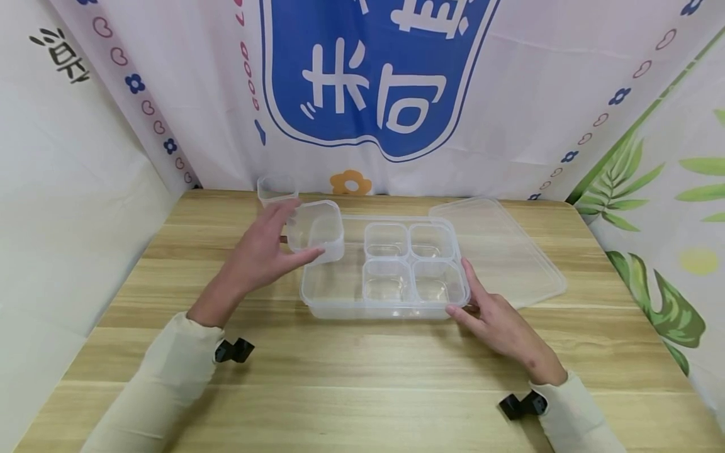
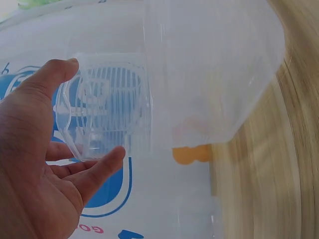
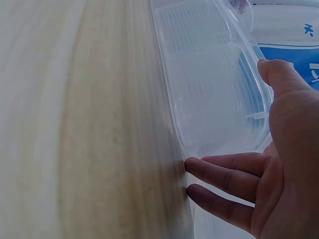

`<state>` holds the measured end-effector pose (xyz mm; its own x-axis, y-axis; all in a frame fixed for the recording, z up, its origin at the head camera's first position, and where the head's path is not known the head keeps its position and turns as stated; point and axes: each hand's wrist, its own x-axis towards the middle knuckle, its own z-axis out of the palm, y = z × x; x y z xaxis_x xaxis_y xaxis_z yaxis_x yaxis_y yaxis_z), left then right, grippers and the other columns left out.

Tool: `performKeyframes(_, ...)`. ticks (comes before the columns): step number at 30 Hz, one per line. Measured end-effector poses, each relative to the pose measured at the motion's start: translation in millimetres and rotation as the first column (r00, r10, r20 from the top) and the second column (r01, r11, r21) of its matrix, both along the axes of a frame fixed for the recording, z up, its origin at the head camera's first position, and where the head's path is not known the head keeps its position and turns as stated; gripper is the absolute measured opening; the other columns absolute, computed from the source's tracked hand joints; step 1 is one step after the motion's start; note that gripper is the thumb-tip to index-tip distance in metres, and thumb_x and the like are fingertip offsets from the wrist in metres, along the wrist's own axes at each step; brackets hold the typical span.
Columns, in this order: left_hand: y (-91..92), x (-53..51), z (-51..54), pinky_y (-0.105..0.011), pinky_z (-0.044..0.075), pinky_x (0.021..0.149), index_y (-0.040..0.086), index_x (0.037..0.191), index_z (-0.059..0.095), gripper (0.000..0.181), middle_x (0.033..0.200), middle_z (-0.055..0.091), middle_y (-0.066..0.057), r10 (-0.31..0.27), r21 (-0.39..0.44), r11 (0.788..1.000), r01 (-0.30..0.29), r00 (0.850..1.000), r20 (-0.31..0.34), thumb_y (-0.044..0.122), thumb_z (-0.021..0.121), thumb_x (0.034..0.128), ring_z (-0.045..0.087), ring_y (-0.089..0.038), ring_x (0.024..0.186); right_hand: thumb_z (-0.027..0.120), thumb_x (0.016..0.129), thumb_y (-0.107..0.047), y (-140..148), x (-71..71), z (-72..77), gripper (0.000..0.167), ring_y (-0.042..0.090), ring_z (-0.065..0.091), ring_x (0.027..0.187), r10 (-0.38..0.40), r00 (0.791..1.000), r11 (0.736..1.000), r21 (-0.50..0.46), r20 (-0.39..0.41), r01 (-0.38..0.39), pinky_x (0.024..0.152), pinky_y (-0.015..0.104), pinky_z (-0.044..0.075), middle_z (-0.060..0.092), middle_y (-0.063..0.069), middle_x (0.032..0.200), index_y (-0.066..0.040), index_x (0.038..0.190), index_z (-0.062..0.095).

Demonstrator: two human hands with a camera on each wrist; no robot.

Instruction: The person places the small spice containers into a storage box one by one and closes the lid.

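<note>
My left hand (image 1: 255, 255) grips a small clear plastic cup (image 1: 315, 234) between thumb and fingers, tilted over the left end of a large clear plastic box (image 1: 334, 286). In the left wrist view the thumb and fingers span the ribbed small cup (image 2: 107, 109). Several similar cups (image 1: 387, 280) sit in a block in the right part of the box. At the box's right end, my right hand (image 1: 501, 321) holds the front corner and side. In the right wrist view, the thumb is at the rim of the box (image 3: 209, 94), with other fingers low by the wood.
Another clear cup (image 1: 277, 187) stands at the back left of the wooden table (image 1: 340, 384). A flat translucent lid (image 1: 504, 251) lies right of the box, partly behind it. A printed cloth (image 1: 215, 126) hangs along the table's back edge.
</note>
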<state>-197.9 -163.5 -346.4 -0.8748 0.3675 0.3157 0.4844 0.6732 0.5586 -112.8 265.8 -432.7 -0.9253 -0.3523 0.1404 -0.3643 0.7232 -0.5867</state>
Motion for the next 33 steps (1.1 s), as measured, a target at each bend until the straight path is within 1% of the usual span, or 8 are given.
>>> performKeyframes(5, 3.9, 1.9, 0.1, -0.047, 0.059, 0.084, 0.003, 0.154, 0.039, 0.088, 0.147, 0.045, -0.023, -0.036, -0.013, 0.999, 0.036, 0.999, -0.01, 0.043, 0.082, 0.0881, 0.056, -0.036, 0.117, 0.066, 0.103, -0.033, 0, -0.2, -0.5, 0.094, 0.03, 0.071, 0.103, 0.002, 1.0, 1.0, -0.001, 0.001, -0.002, 0.091, 0.054, 0.055, 0.074, 0.02, 0.108, -0.02, 0.167, -0.002)
performKeyframes(9, 6.3, 3.7, -0.4, -0.047, 0.059, 0.082, 0.004, 0.154, 0.04, 0.089, 0.147, 0.045, -0.022, -0.053, -0.041, 0.998, 0.052, 0.999, -0.01, 0.046, 0.081, 0.0878, 0.062, -0.034, 0.107, 0.067, 0.103, -0.032, 0, -0.1, -0.5, 0.094, 0.032, 0.07, 0.105, 0.005, 1.0, 1.0, -0.005, 0.0, -0.005, 0.092, 0.054, 0.054, 0.073, 0.022, 0.111, -0.017, 0.167, 0.0)
performKeyframes(12, 8.6, 5.9, -0.2, -0.049, 0.058, 0.083, 0.005, 0.154, 0.04, 0.09, 0.146, 0.046, -0.021, -0.06, -0.062, 0.996, 0.061, 0.998, 0.01, 0.049, 0.081, 0.0868, 0.064, -0.034, 0.102, 0.067, 0.103, -0.032, 0, -0.1, -0.3, 0.093, 0.032, 0.07, 0.106, 0.008, 1.0, 1.0, -0.011, 0.003, -0.008, 0.092, 0.054, 0.054, 0.072, 0.023, 0.113, -0.014, 0.167, 0.001)
performKeyframes(17, 12.3, 9.9, -1.6, -0.049, 0.055, 0.086, 0.005, 0.156, 0.039, 0.094, 0.139, 0.05, -0.017, -0.093, -0.095, 0.991, 0.097, 0.995, 0.045, 0.051, 0.081, 0.0852, 0.06, -0.033, 0.108, 0.066, 0.103, -0.032, -1, -0.7, -0.3, 0.093, 0.03, 0.07, 0.105, 0.01, 1.0, 1.0, -0.018, 0.009, -0.01, 0.092, 0.054, 0.054, 0.073, 0.02, 0.111, -0.016, 0.167, 0.001)
performKeyframes(21, 14.2, 11.3, -5.2, -0.048, 0.055, 0.084, 0.003, 0.156, 0.038, 0.098, 0.133, 0.052, -0.014, -0.131, -0.132, 0.982, 0.135, 0.991, 0.043, 0.051, 0.082, 0.083, 0.059, -0.032, 0.108, 0.067, 0.103, -0.029, 0, -1.4, -1.5, 0.092, 0.027, 0.072, 0.1, 0.021, 1.0, 0.999, -0.031, 0.003, -0.021, 0.089, 0.053, 0.055, 0.075, 0.015, 0.106, -0.012, 0.166, 0.003)
performKeyframes(26, 16.3, 12.9, -9.4, -0.052, 0.054, 0.09, 0.003, 0.154, 0.04, 0.097, 0.135, 0.052, -0.016, -0.164, -0.15, 0.974, 0.172, 0.984, 0.064, 0.054, 0.081, 0.083, 0.059, -0.035, 0.115, 0.067, 0.103, -0.029, 0, -1.4, -1.1, 0.092, 0.026, 0.072, 0.1, 0.022, 1.0, 0.999, -0.035, 0.005, -0.022, 0.089, 0.053, 0.055, 0.076, 0.013, 0.105, -0.01, 0.166, 0.004)
performKeyframes(30, 17.3, 14.1, -14.0, -0.052, 0.053, 0.093, 0.004, 0.154, 0.041, 0.096, 0.138, 0.052, -0.016, -0.169, -0.152, 0.972, 0.18, 0.982, 0.084, 0.059, 0.079, 0.0835, 0.058, -0.033, 0.118, 0.067, 0.103, -0.03, 0, -0.6, -0.1, 0.093, 0.025, 0.072, 0.1, 0.015, 1.0, 0.999, -0.028, 0.009, -0.015, 0.089, 0.052, 0.055, 0.076, 0.011, 0.103, -0.015, 0.167, 0.002)
performKeyframes(33, 18.0, 15.3, -16.9, -0.051, 0.053, 0.093, 0.005, 0.153, 0.042, 0.097, 0.138, 0.053, -0.015, -0.169, -0.158, 0.971, 0.181, 0.982, 0.089, 0.061, 0.079, 0.083, 0.058, -0.031, 0.117, 0.067, 0.103, -0.03, 0, -0.3, -0.9, 0.093, 0.025, 0.072, 0.099, 0.017, 1.0, 0.999, -0.027, 0.009, -0.017, 0.089, 0.052, 0.055, 0.076, 0.01, 0.103, -0.015, 0.167, 0.001)
